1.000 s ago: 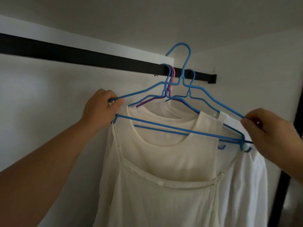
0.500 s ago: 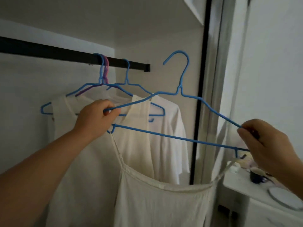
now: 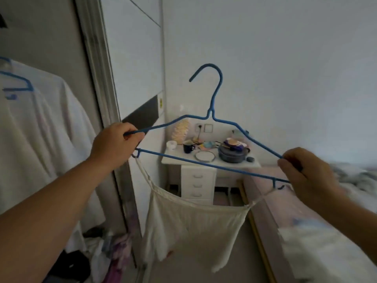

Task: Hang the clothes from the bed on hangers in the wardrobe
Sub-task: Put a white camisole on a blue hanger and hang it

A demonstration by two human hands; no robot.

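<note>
I hold a blue wire hanger (image 3: pixel 213 117) level in front of me, outside the wardrobe. My left hand (image 3: pixel 114 145) grips its left end and my right hand (image 3: pixel 304 172) grips its right end. A white strappy top (image 3: pixel 191 225) hangs from the hanger's two small end hooks by its thin straps and sags below the bar. At the far left, white garments (image 3: pixel 36 139) hang on blue hangers (image 3: pixel 18 82) inside the wardrobe. The rail is out of view. The bed (image 3: pixel 326 231) lies at the lower right with pale clothes on it.
The wardrobe's door frame (image 3: pixel 98 82) stands upright between the hanging clothes and the hanger. Behind the hanger is a white bedside cabinet (image 3: pixel 197 180) crowded with a mug, pot, plate and lamp. Clothes lie heaped on the wardrobe floor (image 3: pixel 106 254).
The view has swung right, from the wardrobe rail to the bedside cabinet and bed. The hanger with the strappy top has moved with both hands, away from the rail.
</note>
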